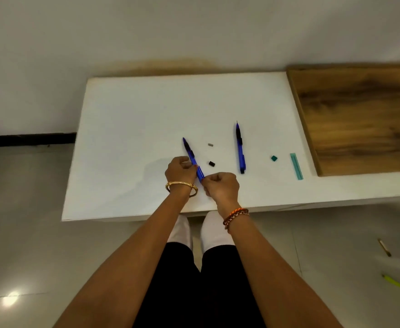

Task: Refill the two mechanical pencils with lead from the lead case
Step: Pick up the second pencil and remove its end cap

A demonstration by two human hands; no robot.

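A blue mechanical pencil (190, 153) lies slanted over the white table (132, 119), tip pointing away. My left hand (179, 171) grips its barrel near the middle. My right hand (221, 185) pinches at the pencil's near end; what lies between the fingertips is too small to see. A second blue pencil (240, 149) lies untouched to the right, tip away. A small black cap (211, 164) and a small grey piece (210, 145) sit between the two pencils. The teal lead case (296, 165) lies further right, its dark teal lid (274, 158) beside it.
A wooden board (360, 114) covers the table's right end. The table's front edge runs just under my wrists, with my white-socked feet (213, 230) below it. A small stick (384, 247) and a yellow-green object (393, 281) lie on the floor at right.
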